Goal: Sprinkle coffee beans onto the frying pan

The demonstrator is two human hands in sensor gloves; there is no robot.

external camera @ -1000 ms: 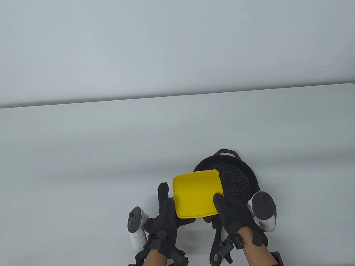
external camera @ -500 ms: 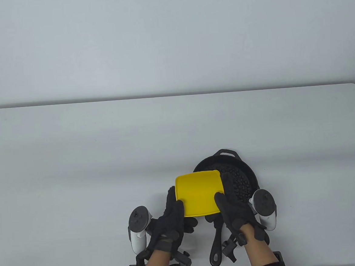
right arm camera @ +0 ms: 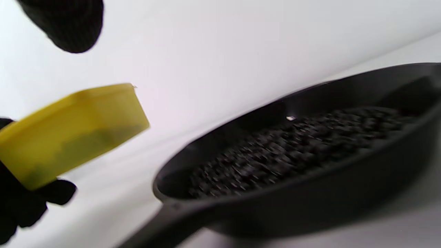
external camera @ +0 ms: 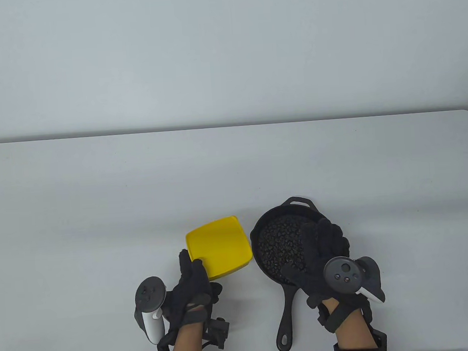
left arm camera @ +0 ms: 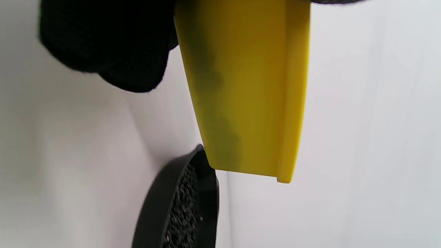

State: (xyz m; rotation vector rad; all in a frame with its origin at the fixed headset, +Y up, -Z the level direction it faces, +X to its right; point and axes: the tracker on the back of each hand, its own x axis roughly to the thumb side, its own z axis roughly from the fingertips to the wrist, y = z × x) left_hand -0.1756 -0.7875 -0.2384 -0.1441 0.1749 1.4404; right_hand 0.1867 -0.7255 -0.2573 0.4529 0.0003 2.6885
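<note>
A black cast-iron frying pan (external camera: 261,225) sits at the table's front right, its handle pointing toward me, with a layer of dark coffee beans (external camera: 280,242) in it. My left hand (external camera: 194,266) grips the near-left corner of a yellow plastic container (external camera: 219,244) and holds it tilted just left of the pan, apart from it. No beans show on the container. My right hand (external camera: 322,237) is open and holds nothing, its fingers spread over the pan's right side. The right wrist view shows the beans (right arm camera: 293,151), the pan (right arm camera: 310,199) and the container (right arm camera: 75,131).
The white table (external camera: 100,213) stretches wide to the left and back of the pan. Its front edge runs just under my wrists. In the left wrist view the container (left arm camera: 248,96) hangs above the pan's rim (left arm camera: 162,206).
The container was held by both hands over the pan. My right hand has let go, and my left hand has carried the container left, off the pan. My right hand now spreads over the pan.
</note>
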